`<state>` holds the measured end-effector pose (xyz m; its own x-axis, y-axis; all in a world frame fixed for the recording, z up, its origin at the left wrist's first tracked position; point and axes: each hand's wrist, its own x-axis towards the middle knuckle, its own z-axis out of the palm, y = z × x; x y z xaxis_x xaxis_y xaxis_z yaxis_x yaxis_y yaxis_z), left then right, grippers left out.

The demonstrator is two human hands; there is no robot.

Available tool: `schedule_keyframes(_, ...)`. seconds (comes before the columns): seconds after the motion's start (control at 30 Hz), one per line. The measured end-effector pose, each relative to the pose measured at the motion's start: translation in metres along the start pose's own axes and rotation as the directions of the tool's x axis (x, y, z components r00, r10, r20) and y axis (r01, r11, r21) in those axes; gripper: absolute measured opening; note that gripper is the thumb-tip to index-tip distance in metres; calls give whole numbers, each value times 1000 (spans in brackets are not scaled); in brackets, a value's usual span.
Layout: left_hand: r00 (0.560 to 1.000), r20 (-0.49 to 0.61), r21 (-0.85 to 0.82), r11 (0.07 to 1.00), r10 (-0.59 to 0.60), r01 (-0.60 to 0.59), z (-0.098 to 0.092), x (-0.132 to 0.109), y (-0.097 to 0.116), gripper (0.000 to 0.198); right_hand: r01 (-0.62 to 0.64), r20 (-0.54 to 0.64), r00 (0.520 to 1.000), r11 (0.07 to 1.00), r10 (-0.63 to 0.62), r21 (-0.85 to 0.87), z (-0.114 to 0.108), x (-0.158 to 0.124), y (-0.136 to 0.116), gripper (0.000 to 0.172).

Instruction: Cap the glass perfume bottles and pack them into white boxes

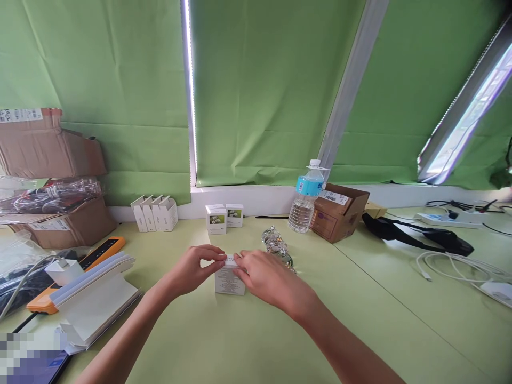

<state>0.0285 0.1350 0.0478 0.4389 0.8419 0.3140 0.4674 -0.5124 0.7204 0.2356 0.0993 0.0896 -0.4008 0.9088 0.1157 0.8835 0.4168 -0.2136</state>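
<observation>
A small white box with fine print on its near face stands upright on the table in front of me. My left hand pinches the box's top edge at the left, thumb and forefinger together. From the right, my right hand grips the same top with its fingers curled over the edge. Part of the box's lid is hidden by my fingers. Just beyond my right hand lies a heap of shiny silvery packets. Farther back stand two white boxes with flower pictures, one in front and one behind.
Several open white cartons stand at the back left. A water bottle and a brown cardboard box are at the back right. Flattened cartons and an orange power strip lie left; a black strap and white cable lie right.
</observation>
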Motion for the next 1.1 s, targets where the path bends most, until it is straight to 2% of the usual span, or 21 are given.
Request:
schedule_keyframes(0.1, 996, 21, -152, 985, -82, 84, 2, 2, 0, 28, 13, 1, 1000, 988, -13, -152, 1, -4, -9, 32)
schedule_keyframes(0.2, 979, 22, -228, 953, -202, 201, 5, 2, 1, 37, -27, 8, 1000, 974, 30, -224, 2, -5, -15, 33)
schedule_keyframes(0.3, 964, 73, -226, 938, -254, 264, 9, -1, 7, 42, -39, -16, 999, 987, 37, -158, 6, -1, -13, 38)
schedule_keyframes(0.4, 963, 139, -217, 942, -230, 256, 13, -3, 15, 40, -36, -66, 997, 999, 35, -13, 13, 7, -8, 47)
schedule_keyframes(0.47, 951, 204, -196, 942, -233, 272, 14, -6, 17, 46, -34, -71, 997, 999, 36, 40, 18, 12, -6, 45)
schedule_keyframes(0.57, 892, 375, -162, 929, -253, 332, 9, -10, 18, 70, -48, -90, 995, 997, 53, 52, 24, 16, -6, 38)
schedule_keyframes(0.6, 875, 413, -153, 928, -253, 340, 6, -11, 18, 72, -61, -105, 992, 997, 65, 47, 25, 16, -7, 38)
schedule_keyframes(0.73, 831, 495, -93, 935, -254, 342, -11, -14, 27, 57, -77, -106, 991, 996, 82, 43, 25, 13, -11, 43)
schedule_keyframes(0.83, 801, 558, -95, 942, -216, 321, -24, -15, 34, 46, -20, -92, 995, 999, 24, 43, 23, 12, -13, 40)
schedule_keyframes(0.93, 836, 514, -89, 957, -194, 277, -32, -14, 34, 44, 49, -75, 996, 999, -47, 22, 21, 12, -11, 26)
schedule_keyframes(1.03, 891, 364, -9, 956, -271, 295, -36, -15, 28, 47, 44, -23, 999, 999, -45, -23, 19, 15, -2, 20)
schedule_keyframes(1.1, 904, 278, 36, 944, -324, 328, -39, -16, 24, 52, 39, 17, 999, 995, -37, -95, 17, 20, 4, 13)
